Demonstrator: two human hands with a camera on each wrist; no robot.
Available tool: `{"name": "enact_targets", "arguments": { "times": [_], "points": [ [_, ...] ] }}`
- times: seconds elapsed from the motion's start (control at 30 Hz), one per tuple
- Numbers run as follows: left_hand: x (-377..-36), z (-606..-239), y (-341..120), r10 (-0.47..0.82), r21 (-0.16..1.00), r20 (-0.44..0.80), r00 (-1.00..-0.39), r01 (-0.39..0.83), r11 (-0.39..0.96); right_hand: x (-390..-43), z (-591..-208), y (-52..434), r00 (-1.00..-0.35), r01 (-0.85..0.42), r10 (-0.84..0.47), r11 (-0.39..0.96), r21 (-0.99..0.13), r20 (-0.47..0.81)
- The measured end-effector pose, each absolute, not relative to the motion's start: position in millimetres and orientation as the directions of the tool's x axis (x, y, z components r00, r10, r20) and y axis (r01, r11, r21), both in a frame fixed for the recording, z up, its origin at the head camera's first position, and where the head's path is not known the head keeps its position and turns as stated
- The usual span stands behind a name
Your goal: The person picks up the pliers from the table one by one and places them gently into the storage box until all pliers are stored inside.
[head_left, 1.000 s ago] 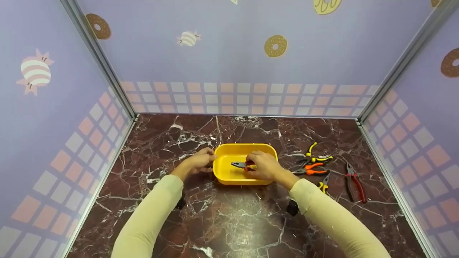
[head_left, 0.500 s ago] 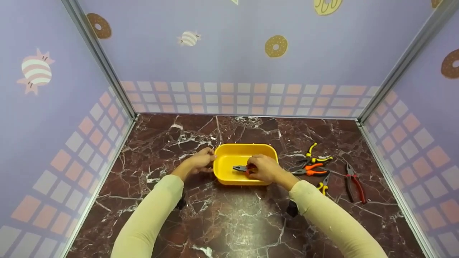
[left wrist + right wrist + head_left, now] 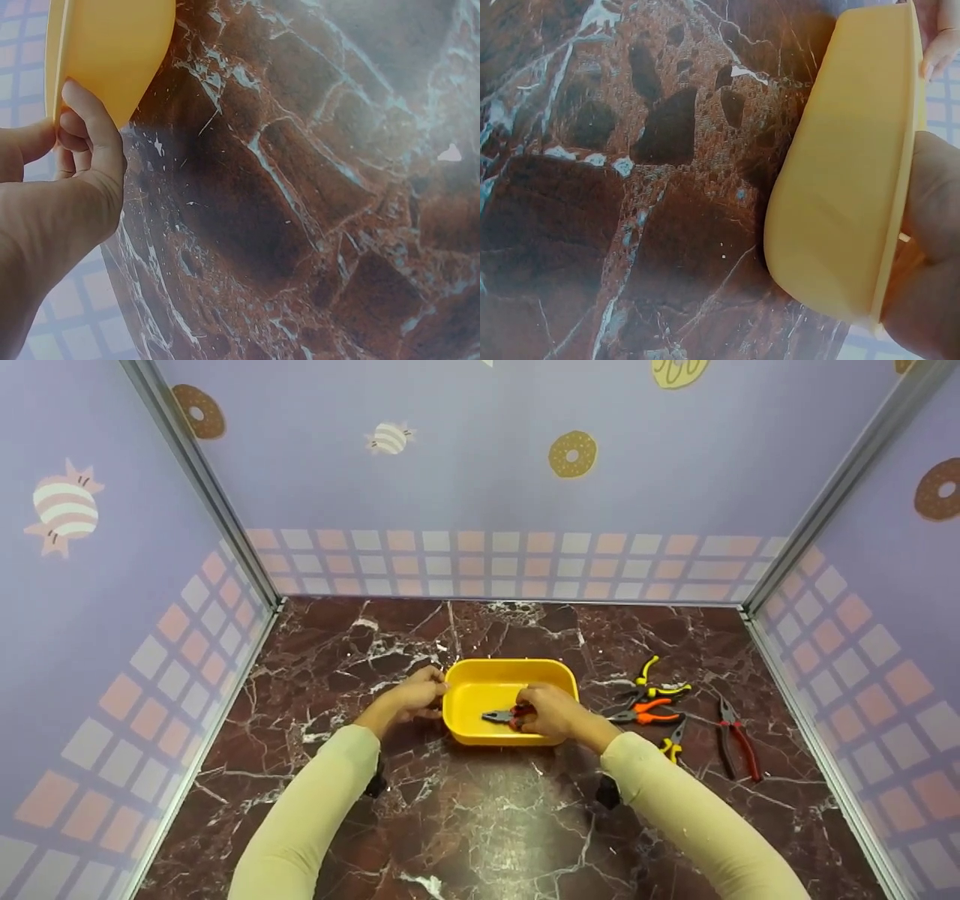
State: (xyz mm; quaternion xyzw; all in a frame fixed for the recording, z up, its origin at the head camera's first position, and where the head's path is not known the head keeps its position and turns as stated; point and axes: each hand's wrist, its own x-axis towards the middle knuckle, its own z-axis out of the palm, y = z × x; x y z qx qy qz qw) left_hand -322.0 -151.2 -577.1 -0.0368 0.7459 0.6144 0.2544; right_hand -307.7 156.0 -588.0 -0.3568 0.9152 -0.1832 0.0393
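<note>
My left hand (image 3: 418, 693) pinches the left rim of a yellow plastic bin (image 3: 491, 737), thumb and fingertips at its edge in the left wrist view. Inside the bin, my right hand (image 3: 552, 712) grips the red handles of a pair of pliers (image 3: 497, 716). Their dark grey jaws point left, low over the bin's floor. In the right wrist view the bin's outer wall (image 3: 840, 157) hides the pliers and most of the right hand (image 3: 934, 206).
Right of the bin lie yellow-and-black pliers (image 3: 645, 679), orange-handled pliers (image 3: 652, 711) and small yellow-handled pliers (image 3: 673, 744). Farther right are long-nose pliers with red-and-dark handles (image 3: 739, 739). Patterned panels (image 3: 480, 562) enclose the marbled tabletop (image 3: 480, 825) at the back and sides.
My right hand has lowered the pliers slightly toward the bin's floor and near side. The left hand keeps its place at the rim. The head view has shifted a little.
</note>
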Motion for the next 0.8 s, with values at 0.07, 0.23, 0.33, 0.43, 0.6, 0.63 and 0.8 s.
{"name": "enact_targets", "arguments": {
  "times": [0.07, 0.23, 0.33, 0.43, 0.6, 0.63, 0.8],
  "points": [
    [-322.9, -576.1, -150.7, 0.252, 0.900, -0.417, -0.873, -0.357, 0.252, -307.6, -585.9, 157.9, -0.744, -0.636, -0.667, 0.689, -0.348, 0.038],
    [-325.7, -575.4, -150.5, 0.239, 0.907, -0.394, -0.888, -0.334, 0.256, -307.2, -583.0, 160.9, -0.740, -0.637, -0.673, 0.695, -0.333, 0.011],
    [-326.2, -575.7, -150.7, 0.238, 0.906, -0.394, -0.888, -0.331, 0.266, -305.7, -586.1, 161.2, -0.740, -0.639, -0.673, 0.694, -0.332, 0.018],
    [-325.6, -576.4, -149.6, 0.239, 0.899, -0.406, -0.882, -0.338, 0.279, -303.7, -591.8, 161.8, -0.753, -0.630, -0.657, 0.706, -0.323, 0.033],
    [-327.4, -575.5, -147.0, 0.235, 0.889, -0.432, -0.871, -0.366, 0.276, -302.2, -595.5, 163.4, -0.777, -0.612, -0.626, 0.731, -0.302, 0.061],
    [-328.2, -575.0, -147.0, 0.237, 0.887, -0.438, -0.867, -0.373, 0.273, -302.4, -595.0, 163.4, -0.781, -0.609, -0.621, 0.736, -0.296, 0.063],
    [-330.4, -573.0, -150.4, 0.229, 0.875, -0.464, -0.856, -0.402, 0.269, -303.9, -593.5, 159.9, -0.795, -0.595, -0.602, 0.753, -0.283, 0.069]
  ]
}}
